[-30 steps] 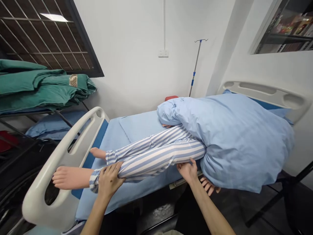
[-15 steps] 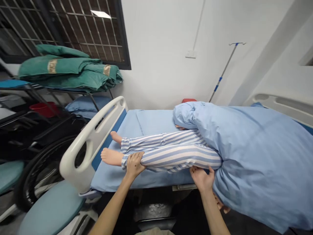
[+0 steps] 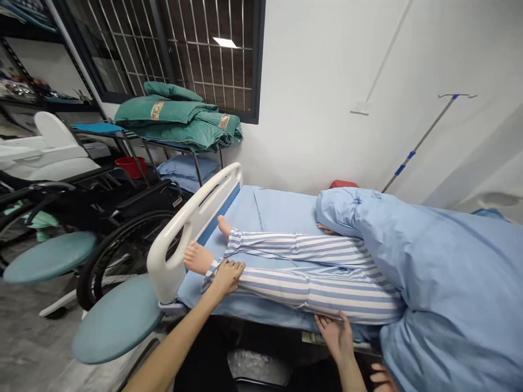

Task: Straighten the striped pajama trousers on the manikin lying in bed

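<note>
A patient manikin in blue-and-white striped trousers lies on a bed, its bare feet (image 3: 199,258) near the footboard. My left hand (image 3: 229,276) is closed over the lower part of the near leg (image 3: 278,284), just above the ankle. Beside the thigh of that same leg, my right hand (image 3: 335,333) is palm up with fingers apart, its fingertips at the trouser's lower edge. A light blue quilt (image 3: 441,261) covers the upper body. One manikin hand (image 3: 384,377) shows below the quilt at the bottom right.
The white footboard (image 3: 171,247) rises left of the feet. Beyond it are a wheelchair (image 3: 122,261), teal round stools (image 3: 118,321) and a rack with folded green quilts (image 3: 175,117). A drip pole (image 3: 425,136) stands by the wall, near a red object (image 3: 343,184).
The view has swung left, so the scene sits further right. The near leg has moved outward from the far leg, with my left hand on it. My right hand's fingers have spread.
</note>
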`<state>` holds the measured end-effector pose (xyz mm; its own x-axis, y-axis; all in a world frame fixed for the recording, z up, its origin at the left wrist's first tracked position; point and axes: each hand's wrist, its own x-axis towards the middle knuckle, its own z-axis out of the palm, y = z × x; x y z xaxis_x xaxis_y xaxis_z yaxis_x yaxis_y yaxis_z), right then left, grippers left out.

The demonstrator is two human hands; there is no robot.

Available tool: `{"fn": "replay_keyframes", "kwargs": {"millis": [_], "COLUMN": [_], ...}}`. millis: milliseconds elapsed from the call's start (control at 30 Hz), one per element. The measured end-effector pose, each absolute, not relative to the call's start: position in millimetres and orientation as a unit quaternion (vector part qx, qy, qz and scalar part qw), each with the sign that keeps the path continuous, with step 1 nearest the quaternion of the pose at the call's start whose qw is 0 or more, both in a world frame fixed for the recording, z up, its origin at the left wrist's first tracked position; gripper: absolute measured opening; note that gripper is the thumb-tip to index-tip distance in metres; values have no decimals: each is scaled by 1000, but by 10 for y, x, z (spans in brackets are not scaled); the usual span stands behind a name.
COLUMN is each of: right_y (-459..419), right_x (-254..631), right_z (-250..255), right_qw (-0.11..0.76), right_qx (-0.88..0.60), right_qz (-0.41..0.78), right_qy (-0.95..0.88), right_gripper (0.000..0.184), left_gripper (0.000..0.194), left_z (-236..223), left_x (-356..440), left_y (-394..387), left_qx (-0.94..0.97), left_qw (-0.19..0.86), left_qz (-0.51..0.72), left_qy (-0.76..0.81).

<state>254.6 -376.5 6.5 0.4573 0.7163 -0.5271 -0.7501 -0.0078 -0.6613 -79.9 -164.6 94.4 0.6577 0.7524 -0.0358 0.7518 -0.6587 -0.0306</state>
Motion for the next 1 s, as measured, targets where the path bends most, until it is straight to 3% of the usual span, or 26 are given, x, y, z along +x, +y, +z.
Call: {"fn": "replay_keyframes", "kwargs": {"millis": [133, 300, 433, 567, 700, 800, 900, 1000], "right_y": [-3940, -3598, -2496, -1146, -120, 264, 332, 206], "right_x": [2694, 2632, 1960, 1005, 204, -93, -41, 217], "right_z": [102, 419, 629, 706, 699, 582, 418, 329], "right_qw": [549, 447, 432, 361, 273, 253, 146, 16], "right_qx": [-668, -738, -657, -609, -593, -583, -619, -658], "right_qz": [501, 451, 443, 406, 265, 182, 170, 140], "right_qy": [-35, -228, -431, -578, -710, -751, -753, -740], "right_gripper": [42, 33, 37, 48, 76, 84, 75, 55], "left_gripper": [62, 67, 71, 70, 83, 71, 55, 46], "left_z": [500, 152, 81, 48, 9, -34, -78, -105], "left_x": [-765, -540, -231, -97, -222, -292, -269, -247], "left_y": [-1582, -1593, -1752, -1848, -1864, -1919, -1912, -1710], "left_qx": [-907, -911, -919, -918, -908, -868, -774, -552], "left_qw": [-36, -104, -117, -134, -223, -295, -382, -496], "left_qz": [31, 32, -1, -42, -110, -208, -310, -436], "left_qy": [-419, -397, -377, -371, -337, -340, -399, -510]}}
